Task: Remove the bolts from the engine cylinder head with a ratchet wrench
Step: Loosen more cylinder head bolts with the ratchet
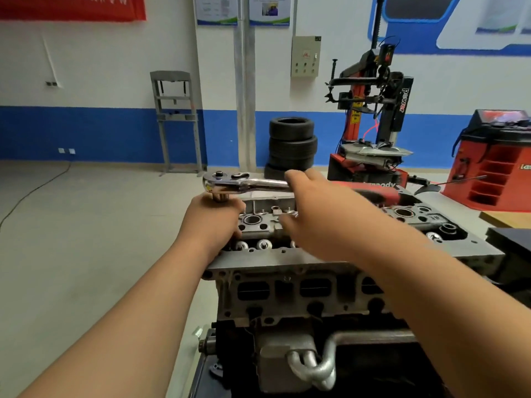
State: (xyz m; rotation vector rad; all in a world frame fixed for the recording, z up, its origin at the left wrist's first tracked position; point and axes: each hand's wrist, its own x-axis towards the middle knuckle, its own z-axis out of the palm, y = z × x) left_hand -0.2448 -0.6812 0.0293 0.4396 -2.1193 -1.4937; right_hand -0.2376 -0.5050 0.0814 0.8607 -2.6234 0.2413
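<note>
Your ratchet wrench [247,183] shows bright chrome silver. Cylinder head [275,258] in front of you: dull grey. Wall [100,81] you face: white over a solid blue band. Tyres [291,142] black. Tyre machine [400,104] red and black. Floor [86,239] pale grey.

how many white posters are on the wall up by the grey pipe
2: the left poster hangs just left of the pipe, the right poster just right of it. The top edge of the picture cuts both off.
</note>
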